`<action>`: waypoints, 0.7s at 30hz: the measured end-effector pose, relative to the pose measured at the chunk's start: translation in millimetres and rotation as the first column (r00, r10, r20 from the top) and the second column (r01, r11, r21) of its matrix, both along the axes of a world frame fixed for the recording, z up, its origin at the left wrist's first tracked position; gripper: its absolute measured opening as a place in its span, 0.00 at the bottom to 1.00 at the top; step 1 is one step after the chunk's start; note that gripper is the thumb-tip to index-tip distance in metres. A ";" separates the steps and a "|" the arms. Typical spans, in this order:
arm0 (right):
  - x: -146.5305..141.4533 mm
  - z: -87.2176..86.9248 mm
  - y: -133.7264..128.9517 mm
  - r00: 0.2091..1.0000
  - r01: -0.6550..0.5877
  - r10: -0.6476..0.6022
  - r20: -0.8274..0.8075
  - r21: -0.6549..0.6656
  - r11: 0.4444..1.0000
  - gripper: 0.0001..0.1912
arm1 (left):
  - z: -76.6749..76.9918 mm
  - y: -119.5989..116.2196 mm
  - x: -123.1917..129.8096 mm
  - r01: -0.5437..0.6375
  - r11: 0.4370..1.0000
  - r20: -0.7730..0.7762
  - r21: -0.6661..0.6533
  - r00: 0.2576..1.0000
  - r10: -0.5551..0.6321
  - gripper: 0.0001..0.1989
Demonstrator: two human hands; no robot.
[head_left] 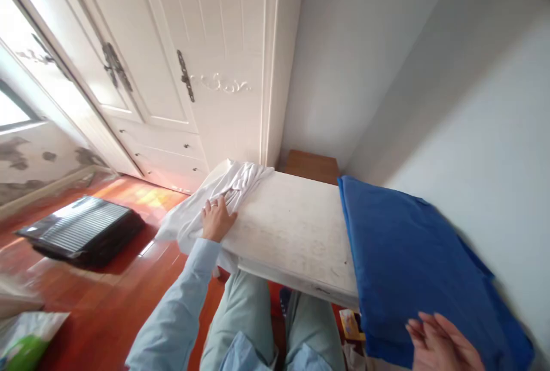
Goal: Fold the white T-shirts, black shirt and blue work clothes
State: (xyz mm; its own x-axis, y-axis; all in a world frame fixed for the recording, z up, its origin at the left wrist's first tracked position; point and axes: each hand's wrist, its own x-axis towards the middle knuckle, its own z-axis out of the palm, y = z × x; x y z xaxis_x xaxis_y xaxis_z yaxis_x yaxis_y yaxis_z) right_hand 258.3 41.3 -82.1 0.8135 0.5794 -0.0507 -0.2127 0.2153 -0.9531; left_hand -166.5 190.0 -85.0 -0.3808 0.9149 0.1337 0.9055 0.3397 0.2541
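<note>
My left hand [217, 219], a ring on one finger, rests with its fingers apart on a crumpled white cloth [247, 179] at the left end of a white board [296, 222]. The cloth hangs over the board's left end. Folded blue fabric [399, 251] covers the right end. Over the lower part of that fabric is my right hand [442, 342], cut off by the bottom edge, its fingers slightly curled with nothing seen between them.
A tall white wardrobe [232, 27] stands ahead. Behind the board is a brown wooden piece [313, 166]. A black ribbed case [86, 225] lies on the red wooden floor [116, 302] at left. A green and white package [30, 339] is at the lower left. My legs are under the board.
</note>
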 end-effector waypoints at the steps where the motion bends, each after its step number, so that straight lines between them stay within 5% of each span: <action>1: -16.2 1.6 4.5 0.999 -0.051 0.051 -0.019 0.012 0.999 0.20 | -3.6 -6.8 -7.5 0.004 0.999 0.007 -0.049 1.000 -0.004 0.27; 4: -56.2 -3.3 12.7 0.978 -0.208 0.208 -0.018 -0.004 0.978 0.20 | -11.7 -23.7 -17.1 0.080 0.997 0.087 -0.022 0.993 -0.078 0.17; 9: -108.4 -18.3 19.6 0.903 -0.401 0.412 0.119 -0.111 0.909 0.17 | -9.5 -40.4 2.7 0.074 0.944 0.425 0.323 0.879 -0.214 0.13; 11: -127.8 -19.8 27.1 0.818 -0.531 0.550 0.171 -0.142 0.835 0.17 | -7.7 -46.6 22.2 0.080 0.915 0.587 0.395 0.745 -0.318 0.12; 14: -154.5 -22.1 48.3 0.650 -0.710 0.720 0.243 -0.143 0.689 0.18 | -14.0 -58.0 55.7 0.129 0.904 0.792 0.407 0.444 -0.420 0.11; 17: -175.6 -32.0 79.8 0.547 -0.763 0.747 0.378 -0.142 0.631 0.22 | -32.3 -70.5 82.6 0.140 0.912 0.900 0.385 0.163 -0.405 0.11; 19: -185.4 -41.0 103.7 0.466 -0.748 0.718 0.517 -0.202 0.632 0.26 | -45.3 -78.3 93.3 0.149 0.919 0.922 0.366 0.073 -0.379 0.14; 21: -191.8 -47.4 127.2 0.327 -0.710 0.673 0.663 -0.298 0.638 0.30 | -53.9 -84.5 98.6 0.148 0.924 0.928 0.353 0.066 -0.366 0.19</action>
